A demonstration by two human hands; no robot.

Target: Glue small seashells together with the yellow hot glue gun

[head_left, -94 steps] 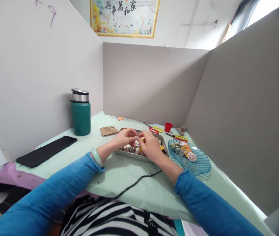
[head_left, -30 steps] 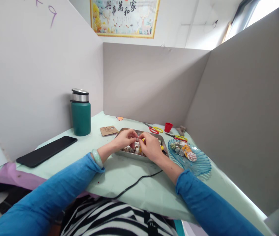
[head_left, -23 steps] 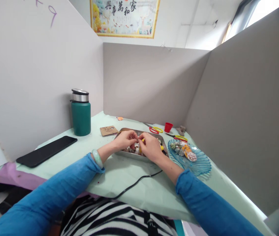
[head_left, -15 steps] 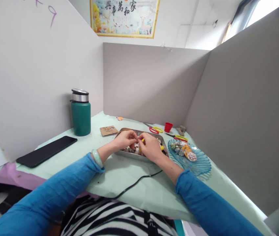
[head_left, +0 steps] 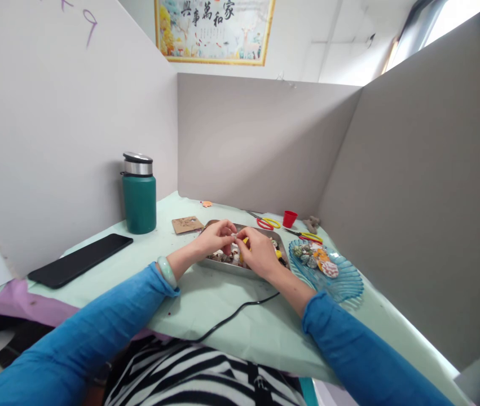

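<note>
Over a shallow metal tray (head_left: 240,270) full of small mixed pieces, my two hands meet with their fingertips close together. My left hand (head_left: 218,237), with a pale green bangle (head_left: 167,272) at its wrist, has its fingers bent in a pinch. The thumb and forefinger of my right hand (head_left: 256,248) are pinched too, right beside the left fingertips. Whatever lies between the fingers is too small to make out. Yellow, white and dark pieces show in the tray around the hands.
On the right, a blue shell-shaped dish (head_left: 347,279) holds decorated pieces. Behind are scissors (head_left: 268,224), more scissors (head_left: 311,237) and a red cup (head_left: 290,219). Leftward lie a brown card (head_left: 186,225), a green bottle (head_left: 139,203) and a black phone (head_left: 81,260). A black cable (head_left: 240,310) crosses the front.
The fingers of my left hand have shifted up slightly, and the fingertips of both hands have moved a little. The tray and the things around it have stayed put.
</note>
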